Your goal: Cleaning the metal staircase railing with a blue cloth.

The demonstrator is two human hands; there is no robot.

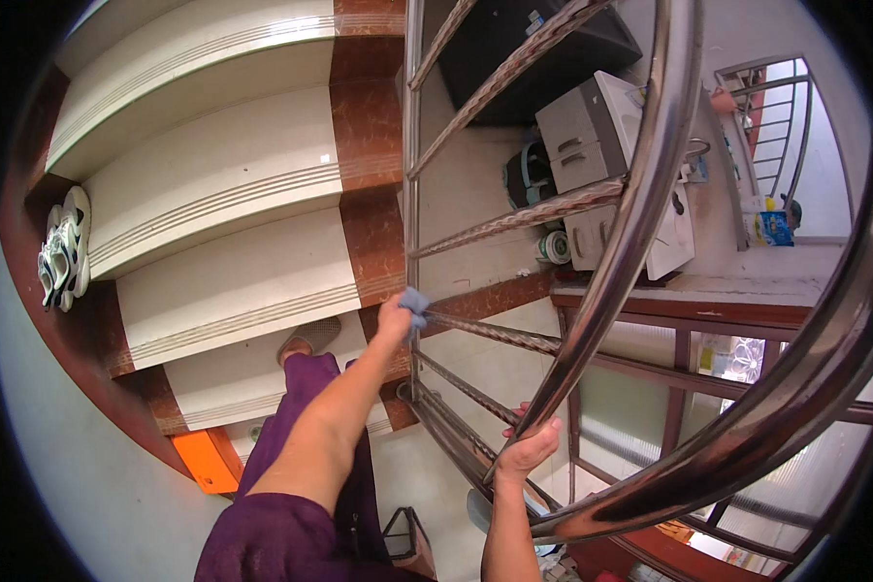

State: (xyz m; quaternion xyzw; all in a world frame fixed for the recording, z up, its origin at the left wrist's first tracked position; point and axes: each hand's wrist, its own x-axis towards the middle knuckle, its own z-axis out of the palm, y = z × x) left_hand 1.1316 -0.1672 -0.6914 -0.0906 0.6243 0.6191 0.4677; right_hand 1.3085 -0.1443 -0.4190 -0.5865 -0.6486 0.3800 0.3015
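My left hand [393, 318] holds a blue-grey cloth [413, 309] against the lower end of a twisted metal baluster [495, 332], where it meets the bottom rail [412, 218]. The fingers are partly hidden by the cloth. Farther right, my right hand [529, 445] is wrapped around the shiny stainless-steel handrail [615, 276]. Its thumb lies over the tube, and some fingertips show on the far side. Several other twisted balusters run between the rails.
Cream stair treads [218, 251] with brown marbled ends rise at left. A pair of sneakers [65, 251] sits by the wall, and an orange box [207, 460] lower down. My slippered foot [311, 339] stands on a step. Beyond the railing are a drawer cabinet [578, 138] and a mirror [793, 149].
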